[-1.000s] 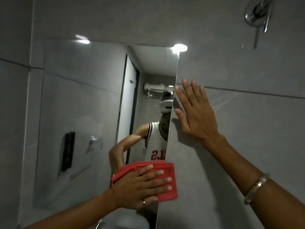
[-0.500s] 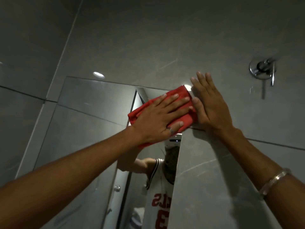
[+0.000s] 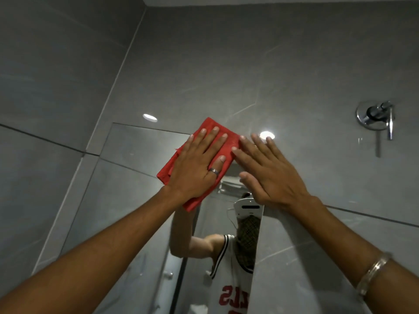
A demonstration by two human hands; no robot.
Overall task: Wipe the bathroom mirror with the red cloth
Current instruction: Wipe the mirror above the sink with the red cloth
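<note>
Nearest the camera, two bare forearms reach up and away toward a grey tiled wall [image 3: 226, 64]. The right forearm carries a clear bangle [image 3: 371, 274] near the wrist, at the lower right.

Farther along, the left hand [image 3: 199, 164] lies flat with its fingers spread apart, palm pressed onto the red cloth [image 3: 229, 141]. It grips nothing; it only holds the cloth down against the glass. A silver ring [image 3: 214, 171] sits on one finger of this hand. The cloth is folded into a rough rectangle, tilted, and it lies at the upper right corner of the mirror [image 3: 136, 177], with its top corner reaching just over the mirror's upper edge onto the tile. Part of the cloth shows below the wrist and to the left of the palm.

Just to the right, the right hand [image 3: 272, 175] is also open and flat, fingers spread, resting over the mirror's right edge and the wall tile beside it. Its fingertips touch the right side of the cloth, close to the fingers of the left hand.

The mirror runs from the cloth down toward the lower left of the scene. It reflects grey tiles, a round ceiling light, and the person in a white sleeveless jersey [image 3: 231, 291] with red lettering, one arm raised.

Farther to the right, well apart from both hands, a chrome tap handle [image 3: 376, 118] is fixed to the wall. At the very top, a pale strip of ceiling [image 3: 272, 0] meets the tiles.
</note>
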